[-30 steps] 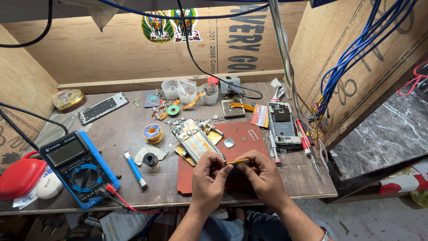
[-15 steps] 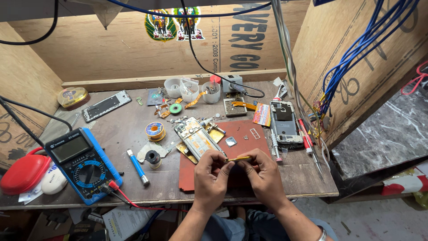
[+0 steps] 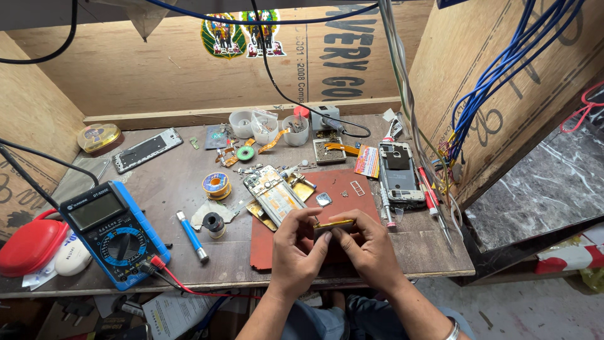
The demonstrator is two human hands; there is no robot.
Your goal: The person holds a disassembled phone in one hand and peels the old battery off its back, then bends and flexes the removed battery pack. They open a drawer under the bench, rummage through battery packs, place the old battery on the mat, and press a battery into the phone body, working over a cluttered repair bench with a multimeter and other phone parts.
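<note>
- At the back of the wooden workbench (image 3: pixel 157 189), three small translucent plastic cups (image 3: pixel 264 126) are standing in a row; small parts are lying inside them, too small to identify.
- Beside the cups, a round gold-coloured tin (image 3: pixel 99 135) is sitting at the far left with its lid closed.
- Near the front edge, the left hand (image 3: pixel 301 252) and the right hand (image 3: pixel 368 245) are meeting above a red-brown work mat (image 3: pixel 346 189).
- Both hands are pinching a small flat component with a yellow strip (image 3: pixel 333 225) between thumbs and fingertips, held over the mat's front part.
- Compared with the earlier frames, the hands are staying in almost the same place over the mat, and the bench layout is remaining unchanged.
- Left of the mat, a blue-cased digital multimeter (image 3: pixel 110 230) is lying flat, with its red probe lead (image 3: pixel 189 289) trailing over the front edge.
- Just behind the hands, a bare phone circuit board (image 3: pixel 274 196) is lying at an angle, partly on the mat.
- Right of the mat, an opened phone frame (image 3: pixel 397 173) is lying face up, metallic and rectangular.
- A solder wire spool (image 3: pixel 216 186) is resting between the multimeter and the board.
</note>
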